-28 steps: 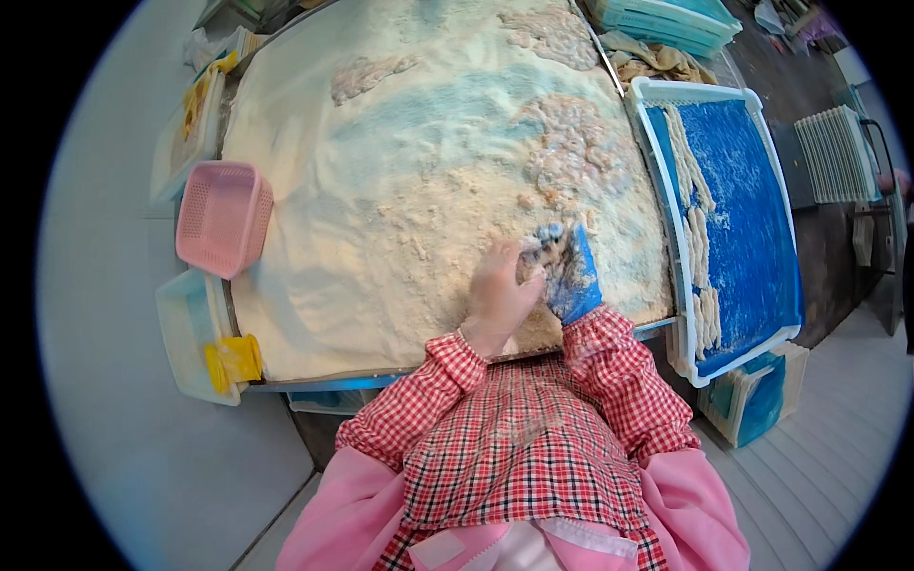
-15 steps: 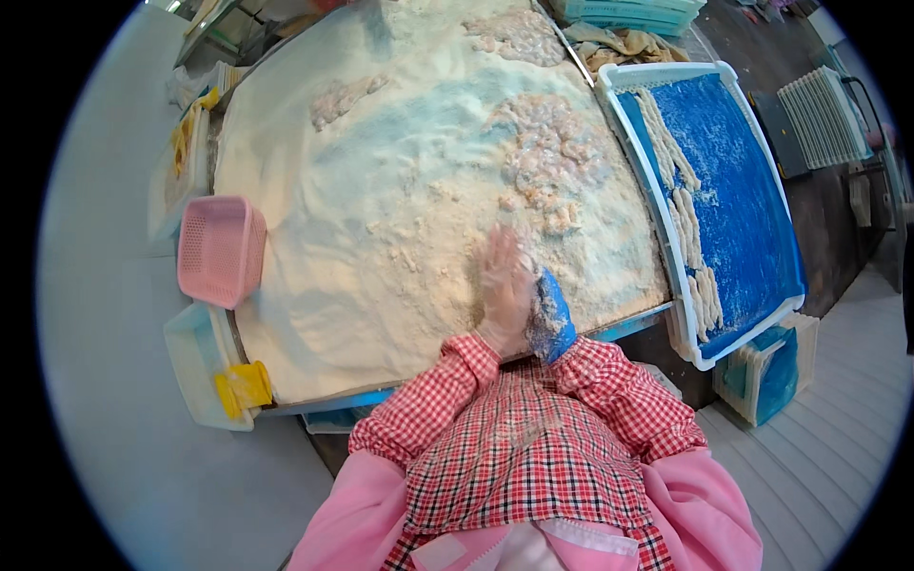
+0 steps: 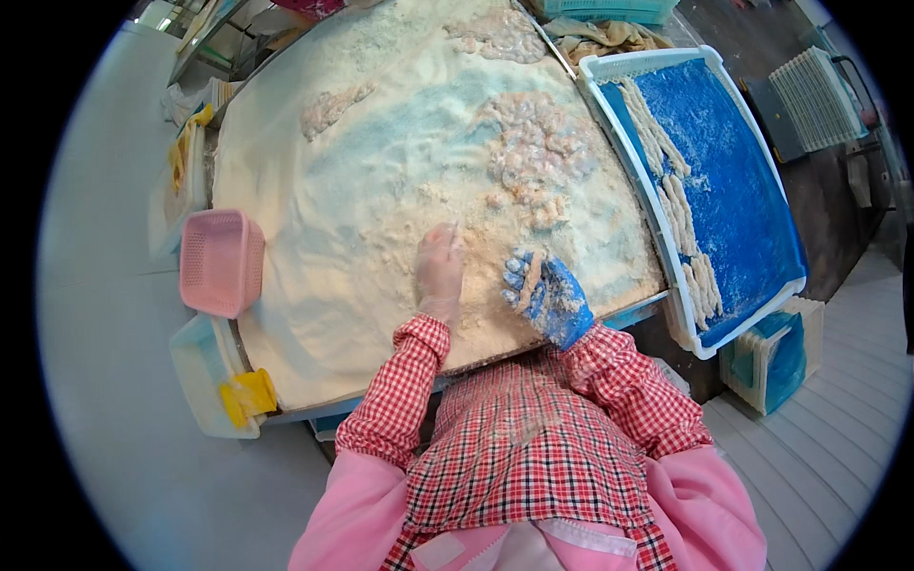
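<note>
Left of the tray (image 3: 738,181), our right hand (image 3: 562,303) holds a strip (image 3: 533,278), our left hand (image 3: 440,269), grip unclear, over flour (image 3: 319,305)

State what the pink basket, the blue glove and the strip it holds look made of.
Pink basket: probably moulded plastic, smooth, given its regularly perforated walls.
Blue glove: perhaps rubber, dulled by clinging pale powder.
Strip: dough- or meat-like food, beige and matte, apparently powder-coated; which, I cannot tell.
</note>
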`<state>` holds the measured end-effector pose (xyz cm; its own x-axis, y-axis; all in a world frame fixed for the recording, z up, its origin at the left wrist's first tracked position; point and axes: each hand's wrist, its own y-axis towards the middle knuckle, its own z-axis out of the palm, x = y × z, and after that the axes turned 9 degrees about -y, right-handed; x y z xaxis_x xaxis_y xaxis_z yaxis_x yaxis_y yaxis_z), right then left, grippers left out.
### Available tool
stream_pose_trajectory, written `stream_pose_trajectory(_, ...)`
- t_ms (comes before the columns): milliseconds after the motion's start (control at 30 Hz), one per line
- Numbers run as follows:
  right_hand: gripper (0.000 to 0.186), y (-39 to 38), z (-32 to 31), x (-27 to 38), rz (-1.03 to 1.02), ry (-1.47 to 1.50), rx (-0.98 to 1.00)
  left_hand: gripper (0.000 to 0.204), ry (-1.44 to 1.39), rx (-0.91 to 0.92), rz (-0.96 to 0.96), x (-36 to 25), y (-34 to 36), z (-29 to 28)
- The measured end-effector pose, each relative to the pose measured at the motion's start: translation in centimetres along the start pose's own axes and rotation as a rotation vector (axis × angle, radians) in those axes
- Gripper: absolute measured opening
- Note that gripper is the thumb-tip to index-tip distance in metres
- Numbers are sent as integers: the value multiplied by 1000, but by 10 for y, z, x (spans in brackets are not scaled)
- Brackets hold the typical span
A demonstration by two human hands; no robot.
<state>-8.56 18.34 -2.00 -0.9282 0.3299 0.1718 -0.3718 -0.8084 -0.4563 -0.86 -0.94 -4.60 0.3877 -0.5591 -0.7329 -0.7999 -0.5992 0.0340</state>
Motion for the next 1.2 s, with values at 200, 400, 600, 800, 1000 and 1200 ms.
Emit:
stream_pose_trajectory(200,41,4,-16,0,-102,-227,-144,19,-265,103,-128,0,7,-6)
stream_pose_trajectory(400,37,16,-4,-9,-132,-290,-169,21,-776,157,-413,-63,-2,-8)
stream_pose_trajectory(600,28,33,5,-18,-335,-391,-304,34,-434,42,97,-90,-29,8)
stream_pose_trajectory(800,28,24,22,8,-59,-567,-372,48,454,126,173,-5,-41,2)
stream_pose_trajectory(1000,41,35,-11,-3,-119,-673,-335,47,-43,-47,135,-37,-27,0)
stream_pose_trajectory(1200,59,39,21,-70,-789,-259,-5,50,-280,31,289,-86,-41,26)
